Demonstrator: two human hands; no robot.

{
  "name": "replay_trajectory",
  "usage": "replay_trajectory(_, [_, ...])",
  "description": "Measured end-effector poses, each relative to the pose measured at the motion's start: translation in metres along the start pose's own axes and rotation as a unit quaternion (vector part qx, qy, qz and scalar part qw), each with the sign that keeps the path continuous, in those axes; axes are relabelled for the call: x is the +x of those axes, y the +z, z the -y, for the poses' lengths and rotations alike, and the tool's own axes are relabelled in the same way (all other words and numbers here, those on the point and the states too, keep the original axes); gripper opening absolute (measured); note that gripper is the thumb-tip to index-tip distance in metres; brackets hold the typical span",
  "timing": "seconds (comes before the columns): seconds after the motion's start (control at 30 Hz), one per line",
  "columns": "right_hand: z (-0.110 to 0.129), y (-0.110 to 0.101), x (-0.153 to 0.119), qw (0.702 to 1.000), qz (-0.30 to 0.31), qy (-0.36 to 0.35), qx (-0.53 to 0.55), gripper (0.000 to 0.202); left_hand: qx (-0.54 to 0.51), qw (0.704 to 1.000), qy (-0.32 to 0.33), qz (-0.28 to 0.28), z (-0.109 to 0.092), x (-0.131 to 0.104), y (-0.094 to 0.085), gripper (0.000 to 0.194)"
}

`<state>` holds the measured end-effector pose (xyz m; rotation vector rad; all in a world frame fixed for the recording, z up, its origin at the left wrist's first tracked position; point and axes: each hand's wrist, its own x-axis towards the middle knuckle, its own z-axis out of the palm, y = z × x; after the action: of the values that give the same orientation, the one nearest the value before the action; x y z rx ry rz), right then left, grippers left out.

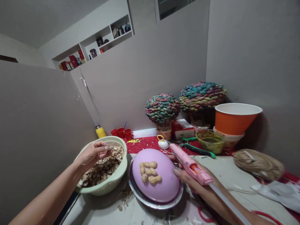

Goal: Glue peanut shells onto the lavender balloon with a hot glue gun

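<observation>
The left hand is poised over a pale green basket with its fingers drawn together; whether they pinch anything, I cannot tell. The right hand grasps a pink glue gun, its nozzle end pointing toward the far edge of the bench and a whitish glue stick trailing from the back. Fingertips of this hand lie at the right side of a lilac dome.

The dome sits in a metal bowl on the bench, just beside the basket. Five unshelled peanuts lie grouped on its top. The basket, near the bench's left edge, holds many broken shells.

A red cloth runs along the far edge, bearing red cups and a white object with a yellow ring. Toward the far right corner stand an orange tub and a yellowish clear bowl, with a bundle of brown twine nearer the right edge.
</observation>
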<state>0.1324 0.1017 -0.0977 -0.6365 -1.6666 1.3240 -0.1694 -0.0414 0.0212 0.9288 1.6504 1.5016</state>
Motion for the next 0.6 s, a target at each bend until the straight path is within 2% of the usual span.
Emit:
replay_trajectory(0.1, [-0.001, -0.004, 0.000, 0.998, 0.052, 0.009, 0.028, 0.062, -0.032, 0.999, 0.009, 0.014, -0.006, -0.020, 0.029, 0.029])
replay_trajectory(0.2, [-0.003, -0.005, 0.001, 0.998, 0.066, -0.006, 0.023, 0.062, -0.023, 0.998, 0.045, 0.036, -0.010, -0.042, 0.060, 0.023])
replay_trajectory(0.27, [-0.006, -0.006, 0.002, 0.998, 0.058, -0.021, 0.017, 0.062, 0.032, 0.992, 0.114, 0.049, -0.008, -0.056, 0.078, 0.017])
replay_trajectory(0.33, [-0.008, -0.007, 0.003, 0.998, 0.049, -0.035, 0.014, 0.061, 0.118, 0.964, 0.235, 0.035, -0.002, -0.066, 0.092, 0.010])
replay_trajectory(0.4, [-0.009, -0.009, 0.003, 0.997, 0.055, -0.043, 0.012, 0.058, 0.200, 0.897, 0.393, 0.018, 0.007, -0.073, 0.103, 0.020])
replay_trajectory(0.47, [-0.008, -0.010, 0.003, 0.996, 0.069, -0.051, 0.013, 0.055, 0.278, 0.813, 0.511, 0.015, 0.017, -0.076, 0.110, 0.035])
replay_trajectory(0.6, [-0.005, -0.011, 0.004, 0.995, 0.070, -0.067, 0.014, 0.050, 0.416, 0.654, 0.631, 0.027, 0.035, -0.080, 0.114, 0.052])
